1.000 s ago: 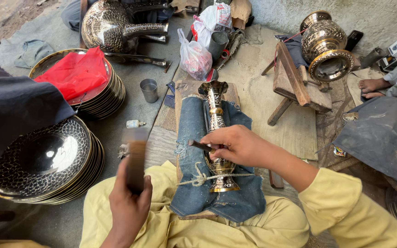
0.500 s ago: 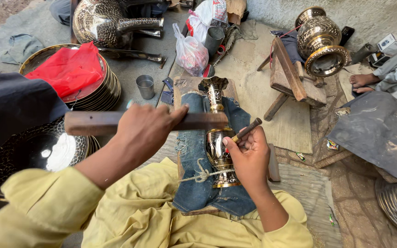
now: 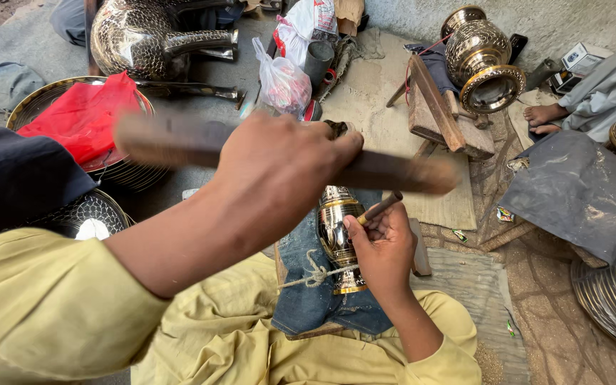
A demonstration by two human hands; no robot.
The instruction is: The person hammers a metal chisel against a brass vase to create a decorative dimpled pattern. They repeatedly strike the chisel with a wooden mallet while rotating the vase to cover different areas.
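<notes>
An engraved brass vase (image 3: 336, 229) lies on a folded piece of denim (image 3: 309, 308) across my lap, tied down with a knotted string (image 3: 314, 275). My right hand (image 3: 386, 251) is shut on a thin chisel (image 3: 382, 207) whose tip rests against the vase's side. Above the vase and close to the camera, my left hand (image 3: 279, 171) grips a long flat wooden stick (image 3: 411, 175), which is blurred. Both sleeves are yellow.
At left a red cloth (image 3: 83, 117) lies on stacked metal plates, with an engraved dish (image 3: 90, 214) below. A large engraved vessel (image 3: 144, 36) and a plastic bag (image 3: 283, 82) sit behind. A brass urn (image 3: 483, 60) rests on a wooden stand. Another person's foot (image 3: 543, 114) is at right.
My left hand has swung the wooden stick up from the lower left to above the vase. My right hand has kept the chisel on the vase.
</notes>
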